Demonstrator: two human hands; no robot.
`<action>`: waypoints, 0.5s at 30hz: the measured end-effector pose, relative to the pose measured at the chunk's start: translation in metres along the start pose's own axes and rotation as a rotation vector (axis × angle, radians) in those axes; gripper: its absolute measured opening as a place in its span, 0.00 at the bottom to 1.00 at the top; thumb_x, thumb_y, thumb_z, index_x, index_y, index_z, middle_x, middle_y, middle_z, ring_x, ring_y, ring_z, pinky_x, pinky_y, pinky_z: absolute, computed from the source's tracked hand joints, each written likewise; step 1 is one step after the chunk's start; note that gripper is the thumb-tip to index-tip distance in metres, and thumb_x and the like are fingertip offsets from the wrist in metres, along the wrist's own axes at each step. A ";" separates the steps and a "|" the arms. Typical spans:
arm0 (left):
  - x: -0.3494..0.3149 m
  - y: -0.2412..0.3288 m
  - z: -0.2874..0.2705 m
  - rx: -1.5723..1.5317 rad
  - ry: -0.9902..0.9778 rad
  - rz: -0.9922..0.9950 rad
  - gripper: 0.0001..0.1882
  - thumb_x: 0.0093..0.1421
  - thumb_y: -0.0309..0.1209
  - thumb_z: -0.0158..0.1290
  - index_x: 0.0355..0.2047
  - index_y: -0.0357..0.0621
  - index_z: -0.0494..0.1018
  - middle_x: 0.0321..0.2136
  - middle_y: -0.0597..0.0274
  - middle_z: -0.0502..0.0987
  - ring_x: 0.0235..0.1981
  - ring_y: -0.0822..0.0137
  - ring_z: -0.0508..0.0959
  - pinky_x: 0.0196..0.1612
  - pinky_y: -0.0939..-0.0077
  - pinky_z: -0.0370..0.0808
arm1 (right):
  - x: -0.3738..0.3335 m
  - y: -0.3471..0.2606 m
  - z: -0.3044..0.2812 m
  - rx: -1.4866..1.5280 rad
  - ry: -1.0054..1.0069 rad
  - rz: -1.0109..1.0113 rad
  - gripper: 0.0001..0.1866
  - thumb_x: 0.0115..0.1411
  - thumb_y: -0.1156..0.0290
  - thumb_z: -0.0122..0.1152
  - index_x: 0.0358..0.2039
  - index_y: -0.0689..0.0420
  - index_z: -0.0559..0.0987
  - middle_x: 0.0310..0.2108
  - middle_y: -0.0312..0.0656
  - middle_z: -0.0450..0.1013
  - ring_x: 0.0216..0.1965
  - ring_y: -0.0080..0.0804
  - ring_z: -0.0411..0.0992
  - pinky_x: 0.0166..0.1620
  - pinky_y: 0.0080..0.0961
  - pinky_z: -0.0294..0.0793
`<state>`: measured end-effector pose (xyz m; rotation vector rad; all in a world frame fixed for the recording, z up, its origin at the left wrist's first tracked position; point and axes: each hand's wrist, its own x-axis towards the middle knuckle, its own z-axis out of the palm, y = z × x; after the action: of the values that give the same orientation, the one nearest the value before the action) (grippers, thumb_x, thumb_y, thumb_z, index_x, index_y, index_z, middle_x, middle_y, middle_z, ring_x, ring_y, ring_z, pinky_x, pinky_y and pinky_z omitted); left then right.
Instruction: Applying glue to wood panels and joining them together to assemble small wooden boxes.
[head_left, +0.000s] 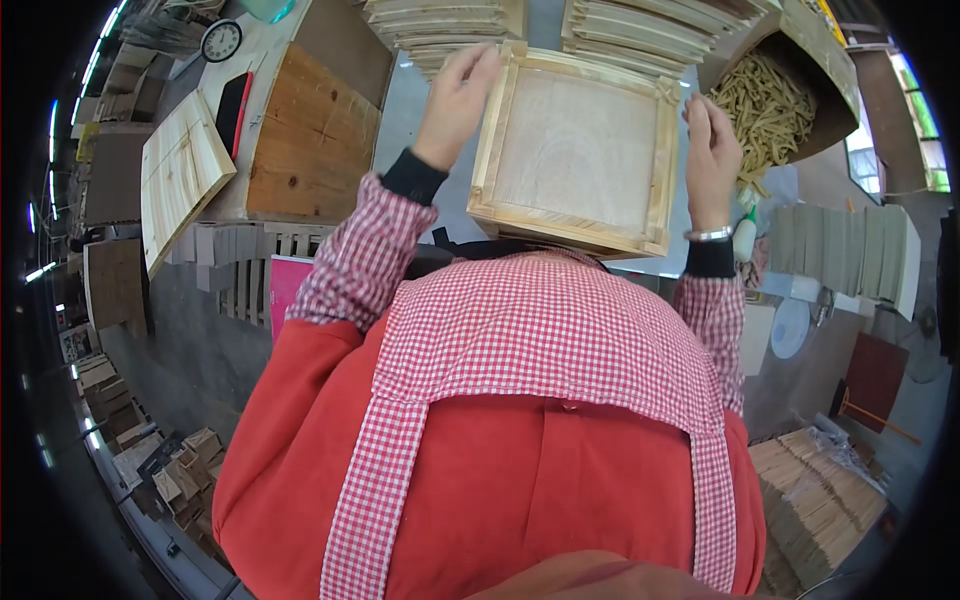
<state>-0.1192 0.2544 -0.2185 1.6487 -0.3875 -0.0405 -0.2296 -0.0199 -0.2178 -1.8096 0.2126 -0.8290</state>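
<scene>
A shallow square wooden tray [578,150] with a pale panel inside its rim lies in front of my body, slightly tilted in view. My left hand [458,105] is at its far left corner, fingers bent and pressed together. Whatever is between those fingertips is hidden. Beside the tray's right rim, my right hand [712,160] is raised with its fingers loosely bent and partly apart. I see a small gap between it and the rim, and nothing in it.
At the far right, a tipped carton [835,75] holds many thin wooden strips [765,105]. Stacked wooden panels [640,35] stand beyond the tray. To the left are a wooden box [310,130], a leaning board [183,170] and a round clock [221,40]. A white bottle [745,238] stands by my right wrist.
</scene>
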 end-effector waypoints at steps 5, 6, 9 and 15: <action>0.037 -0.019 0.016 0.066 -0.001 0.025 0.19 0.68 0.38 0.44 0.39 0.34 0.77 0.35 0.66 0.78 0.37 0.78 0.73 0.42 0.82 0.70 | 0.028 0.008 0.023 0.004 -0.028 0.050 0.12 0.61 0.67 0.59 0.33 0.66 0.78 0.24 0.31 0.71 0.26 0.15 0.65 0.31 0.16 0.66; 0.038 -0.019 0.018 0.068 0.001 0.024 0.19 0.68 0.38 0.44 0.39 0.34 0.77 0.35 0.66 0.78 0.37 0.78 0.73 0.42 0.82 0.70 | 0.029 0.011 0.025 0.028 -0.023 0.039 0.11 0.61 0.68 0.60 0.30 0.65 0.78 0.22 0.31 0.71 0.25 0.15 0.65 0.30 0.16 0.66; 0.042 -0.014 0.020 -0.008 0.042 0.112 0.19 0.66 0.37 0.44 0.31 0.34 0.79 0.25 0.65 0.79 0.28 0.75 0.74 0.36 0.78 0.71 | 0.029 0.016 0.030 0.076 -0.018 0.020 0.11 0.60 0.69 0.60 0.26 0.64 0.76 0.19 0.29 0.69 0.23 0.14 0.64 0.28 0.15 0.65; 0.038 -0.012 0.021 -0.073 -0.029 0.081 0.19 0.67 0.36 0.44 0.34 0.34 0.79 0.30 0.65 0.80 0.32 0.77 0.74 0.39 0.80 0.71 | 0.032 0.028 0.026 0.034 0.041 -0.004 0.12 0.59 0.69 0.61 0.23 0.63 0.75 0.19 0.29 0.69 0.22 0.14 0.63 0.26 0.16 0.64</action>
<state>-0.0863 0.2246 -0.2249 1.5608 -0.4696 -0.0183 -0.1827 -0.0284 -0.2330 -1.7625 0.2198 -0.8685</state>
